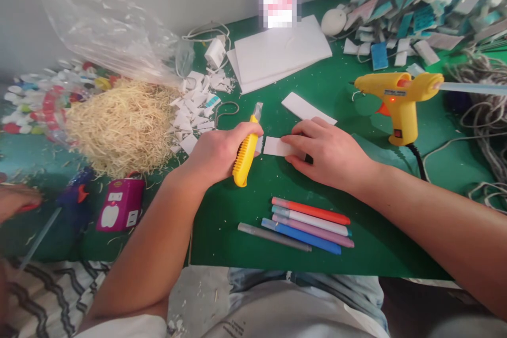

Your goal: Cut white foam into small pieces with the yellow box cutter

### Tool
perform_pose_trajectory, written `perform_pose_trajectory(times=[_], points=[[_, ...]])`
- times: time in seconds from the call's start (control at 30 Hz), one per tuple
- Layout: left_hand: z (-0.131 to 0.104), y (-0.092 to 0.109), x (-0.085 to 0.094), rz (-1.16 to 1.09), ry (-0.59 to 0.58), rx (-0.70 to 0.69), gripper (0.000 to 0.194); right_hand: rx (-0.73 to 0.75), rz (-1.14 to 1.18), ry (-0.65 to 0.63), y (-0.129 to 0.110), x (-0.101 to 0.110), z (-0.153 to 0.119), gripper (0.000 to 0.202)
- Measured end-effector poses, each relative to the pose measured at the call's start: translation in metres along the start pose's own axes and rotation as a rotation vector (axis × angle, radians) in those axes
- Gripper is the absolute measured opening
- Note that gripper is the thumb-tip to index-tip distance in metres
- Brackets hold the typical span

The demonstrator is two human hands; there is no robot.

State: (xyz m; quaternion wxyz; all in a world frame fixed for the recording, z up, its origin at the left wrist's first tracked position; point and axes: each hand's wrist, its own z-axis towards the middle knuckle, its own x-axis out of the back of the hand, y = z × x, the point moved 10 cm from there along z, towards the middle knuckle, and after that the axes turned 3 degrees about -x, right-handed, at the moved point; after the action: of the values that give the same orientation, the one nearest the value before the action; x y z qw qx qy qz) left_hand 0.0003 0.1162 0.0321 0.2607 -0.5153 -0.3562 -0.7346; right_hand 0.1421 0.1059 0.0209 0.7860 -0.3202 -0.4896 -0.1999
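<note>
Left hand point(216, 154) grips cutter point(246, 156), blade pointing away from body. Strip point(274, 146) is just right of it, between the hands, long axis left-right, roughly crosswise to cutter. Right hand point(330, 154) is nearer, fingertips on strip; pinching or only pressing, can't tell. Strip's left end sticks out toward cutter.

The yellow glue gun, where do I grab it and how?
Best take the glue gun by its handle, probably from the near side: the handle points toward you, while the nozzle points left. Stay off that tip: the lit red light suggests it may be hot.
</note>
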Motion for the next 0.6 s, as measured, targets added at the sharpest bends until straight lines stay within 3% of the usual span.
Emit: perform_pose_trajectory(times=[0.33, 0.6], points=[[-0.002, -0.009, -0.006, -0.024, -0.038, 0.110, 0.037, -0.015, 0.023, -0.019, 0.003, -0.003, 0.000, 0.031], [-0.003, -0.009, -0.001, -0.201, 0.031, 0.110, 0.038, 0.000, 0.008, -0.005, 0.001, -0.002, 0.001, 0.032]])
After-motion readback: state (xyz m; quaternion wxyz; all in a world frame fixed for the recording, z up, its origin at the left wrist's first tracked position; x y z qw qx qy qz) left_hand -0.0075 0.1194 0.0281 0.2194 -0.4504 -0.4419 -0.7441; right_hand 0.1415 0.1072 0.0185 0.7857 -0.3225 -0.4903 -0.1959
